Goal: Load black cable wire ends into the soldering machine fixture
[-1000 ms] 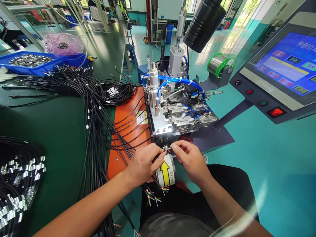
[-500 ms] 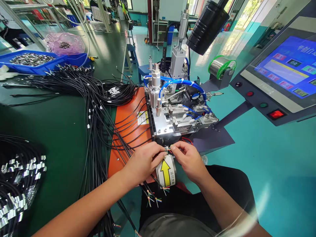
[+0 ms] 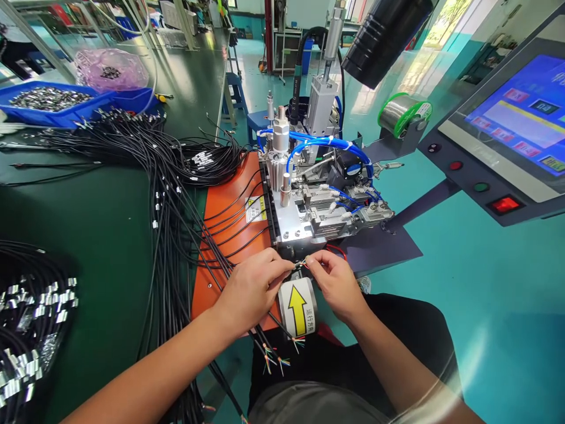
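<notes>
My left hand pinches a black cable close to its stripped end, thumb and forefinger together. My right hand is closed at the fingertips on the thin coloured wires fanning out of that end. Both hands meet just in front of the metal soldering machine, above a round white drum with a yellow arrow. Several more black cables run over the orange plate beside my left hand. Below it hang other stripped cable ends with spread coloured wires.
A thick bundle of black cables crosses the green table. Blue trays of small metal parts stand behind it. To the right are a solder spool and a control panel with a lit screen.
Both hands stay at the same spot, with the fingertips slightly shifted on the wires. My view has tilted a little, moving the panel and spool rightward.
</notes>
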Tool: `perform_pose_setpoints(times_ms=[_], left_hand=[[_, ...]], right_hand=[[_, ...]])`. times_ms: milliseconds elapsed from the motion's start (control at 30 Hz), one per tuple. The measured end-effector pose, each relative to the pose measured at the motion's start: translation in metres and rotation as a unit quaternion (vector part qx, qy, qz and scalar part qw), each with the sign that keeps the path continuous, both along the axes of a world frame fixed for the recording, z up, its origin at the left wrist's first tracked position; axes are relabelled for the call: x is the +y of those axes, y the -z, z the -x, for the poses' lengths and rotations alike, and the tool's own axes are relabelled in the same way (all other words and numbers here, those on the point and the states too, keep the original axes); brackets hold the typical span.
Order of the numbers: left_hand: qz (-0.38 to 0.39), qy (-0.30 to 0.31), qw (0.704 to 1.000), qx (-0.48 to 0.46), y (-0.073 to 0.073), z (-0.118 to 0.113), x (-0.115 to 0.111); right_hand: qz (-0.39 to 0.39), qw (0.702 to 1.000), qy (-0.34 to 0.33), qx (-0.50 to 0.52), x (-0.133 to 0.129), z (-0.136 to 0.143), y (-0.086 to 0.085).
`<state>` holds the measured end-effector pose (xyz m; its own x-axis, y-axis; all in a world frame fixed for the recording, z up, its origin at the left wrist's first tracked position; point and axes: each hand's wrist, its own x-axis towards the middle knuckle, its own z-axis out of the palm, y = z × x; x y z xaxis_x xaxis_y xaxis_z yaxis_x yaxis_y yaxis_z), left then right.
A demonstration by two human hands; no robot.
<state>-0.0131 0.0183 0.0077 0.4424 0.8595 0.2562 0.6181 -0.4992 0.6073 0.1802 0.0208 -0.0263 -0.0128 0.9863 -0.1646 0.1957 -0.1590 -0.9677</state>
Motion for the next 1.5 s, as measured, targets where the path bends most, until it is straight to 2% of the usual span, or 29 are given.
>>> perform_pose_setpoints(times_ms=[1100,1500], left_hand=[[-0.036,-0.014,0.997,0.07,0.014,0.0,0.0],[-0.075,-0.024,0.993,0.091,0.013,-0.003,0.0]], right_hand=[[0.006,0.999,0.004,-0.033,0.0,0.004,0.004],[0.005,0.999,0.01,-0.043,-0.001,0.007,0.003]])
